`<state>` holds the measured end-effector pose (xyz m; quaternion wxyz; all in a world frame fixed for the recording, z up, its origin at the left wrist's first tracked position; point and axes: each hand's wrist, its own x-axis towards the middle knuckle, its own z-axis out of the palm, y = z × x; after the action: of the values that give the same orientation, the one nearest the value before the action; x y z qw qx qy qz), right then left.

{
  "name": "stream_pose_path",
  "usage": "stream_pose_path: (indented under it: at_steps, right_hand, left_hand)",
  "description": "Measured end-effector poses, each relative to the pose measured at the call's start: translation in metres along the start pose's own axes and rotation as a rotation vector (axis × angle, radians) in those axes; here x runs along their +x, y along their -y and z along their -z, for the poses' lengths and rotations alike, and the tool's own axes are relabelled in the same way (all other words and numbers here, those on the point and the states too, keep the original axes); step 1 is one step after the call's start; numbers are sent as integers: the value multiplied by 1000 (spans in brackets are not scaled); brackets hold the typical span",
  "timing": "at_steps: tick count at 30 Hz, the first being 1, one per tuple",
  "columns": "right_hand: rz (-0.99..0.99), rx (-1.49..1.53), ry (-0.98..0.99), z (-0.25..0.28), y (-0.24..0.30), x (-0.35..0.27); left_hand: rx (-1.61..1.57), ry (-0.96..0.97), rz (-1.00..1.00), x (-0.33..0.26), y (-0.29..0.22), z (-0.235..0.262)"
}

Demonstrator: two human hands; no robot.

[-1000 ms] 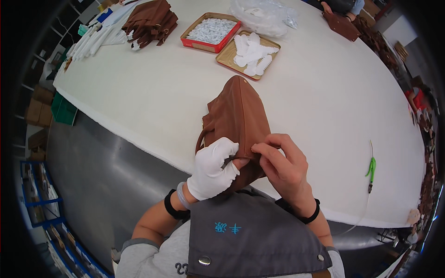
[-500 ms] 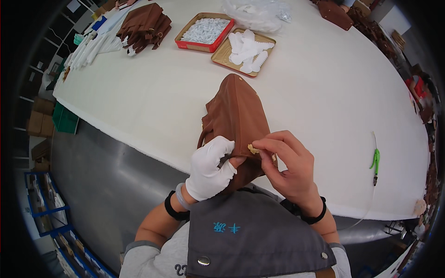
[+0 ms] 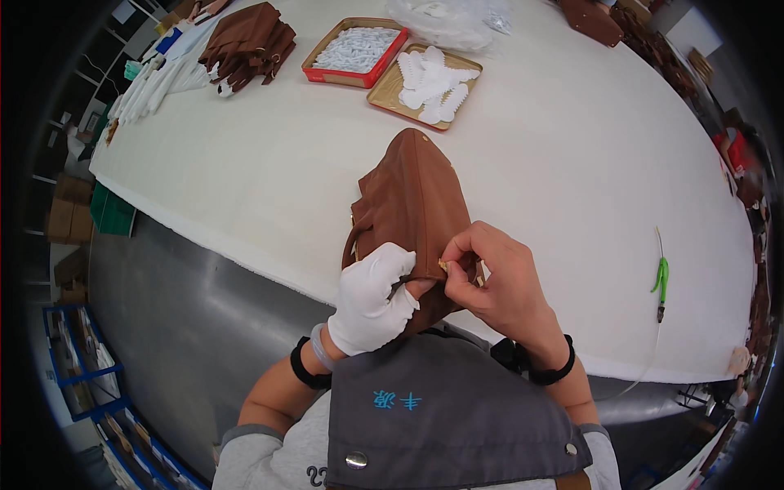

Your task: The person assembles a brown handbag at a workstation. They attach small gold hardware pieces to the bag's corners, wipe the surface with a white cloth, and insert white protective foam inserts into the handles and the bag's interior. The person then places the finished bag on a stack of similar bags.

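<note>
Brown leather handbag [image 3: 412, 200] standing at the near edge of the white surface [image 3: 572, 180], tipped up toward the body, strap loop hanging off its left side. Small gold-coloured bit [image 3: 443, 265] right at the bag's near end, probably a zip pull or clasp, too tiny to say for sure. Right hand [image 3: 490, 282], bare, grip pressed together on that gold bit, thumb and forefinger pinching it. Left hand [image 3: 374, 296], in a white glove, grip closed around the bag's near corner just beside the pinch, bracing the leather. Looks like mid-fiddle with the hardware, so fitting or checking it, nowhere near putting the bag down yet. Next move probably needs a steady hold from the gloved side and a fine pull or twist from the bare fingers, without scuffing the leather.

Further out: tan tray [image 3: 425, 82] of white scalloped pieces, red tin [image 3: 353, 59] of small white parts beside it, stack of brown bags [image 3: 245, 41] at the far left, green-handled tool [image 3: 660, 278] well off to the right.
</note>
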<state>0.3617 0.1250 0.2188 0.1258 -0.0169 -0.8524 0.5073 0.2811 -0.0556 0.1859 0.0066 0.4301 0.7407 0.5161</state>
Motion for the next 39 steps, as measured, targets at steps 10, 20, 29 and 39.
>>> stream_pose_path:
  at_steps: [10,20,29,39]
  right_hand:
    - [-133,226,-310,11,-31,-30]
    - [32,75,-86,11,-43,-43]
    - [193,167,176,23,-25,-61]
    - [-89,348,-57,24,-28,-77]
  left_hand:
    - [-155,-23,137,-13,8,4]
    - [-195,32,114,-22,12,12]
    - [-165,16,181,-29,4,12]
    - [-107,55,89,-22,-3,13]
